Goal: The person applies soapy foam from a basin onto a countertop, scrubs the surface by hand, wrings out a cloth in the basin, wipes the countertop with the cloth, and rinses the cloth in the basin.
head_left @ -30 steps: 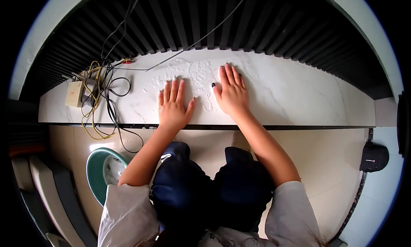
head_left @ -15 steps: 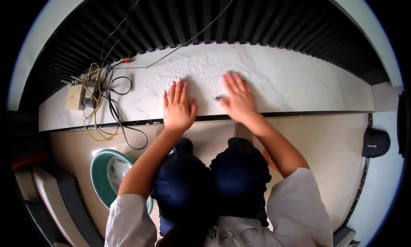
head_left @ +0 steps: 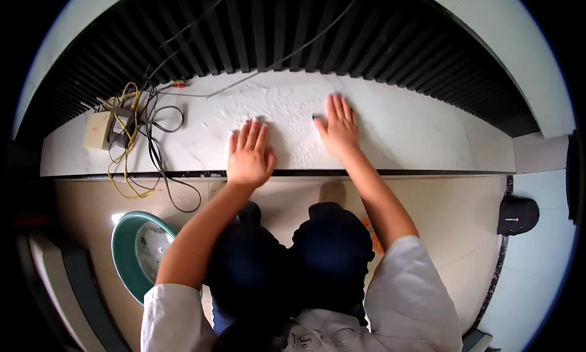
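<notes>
My left hand lies flat near the front edge of a white marbled ledge, palm down. Its fingers are spread and point toward the back. Farther right and deeper on the same surface rests my right hand, also palm down with the fingers stretched out. A small dark spot shows at my right thumb tip; what it is I cannot make out. Wet droplets and patches cover the ledge between and beyond both hands. Neither hand holds anything that I can see.
At the ledge's left end sit a cream box, a dark adapter and tangled black and yellow cables. A green basin with sudsy water stands on the floor. Black slats rise behind. A black cap lies right.
My right hand has slid away from me toward the back of the ledge. My left hand stays about where it was. The whole view has shifted slightly.
</notes>
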A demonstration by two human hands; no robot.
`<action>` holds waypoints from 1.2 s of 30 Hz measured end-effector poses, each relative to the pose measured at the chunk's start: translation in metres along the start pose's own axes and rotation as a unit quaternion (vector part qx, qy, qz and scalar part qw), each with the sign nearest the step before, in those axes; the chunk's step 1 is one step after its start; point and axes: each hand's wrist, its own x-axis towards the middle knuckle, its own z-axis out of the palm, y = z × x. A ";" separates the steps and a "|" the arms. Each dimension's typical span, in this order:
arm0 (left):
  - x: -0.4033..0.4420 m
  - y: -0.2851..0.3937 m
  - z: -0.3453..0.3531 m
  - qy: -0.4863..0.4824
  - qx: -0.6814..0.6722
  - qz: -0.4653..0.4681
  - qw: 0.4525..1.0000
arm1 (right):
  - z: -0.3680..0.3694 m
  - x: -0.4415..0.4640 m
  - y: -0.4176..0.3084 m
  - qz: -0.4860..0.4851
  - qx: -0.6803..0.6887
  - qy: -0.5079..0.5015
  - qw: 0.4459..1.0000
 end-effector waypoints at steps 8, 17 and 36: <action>-0.005 -0.001 -0.002 -0.010 0.005 0.014 1.000 | 0.013 -0.011 -0.070 -0.185 0.028 -0.013 0.982; -0.004 0.000 -0.003 -0.005 0.008 0.018 1.000 | 0.011 0.032 -0.027 0.038 -0.044 0.024 0.998; -0.003 0.000 -0.003 0.000 -0.012 0.019 1.000 | 0.010 0.048 -0.050 -0.117 -0.014 0.043 0.992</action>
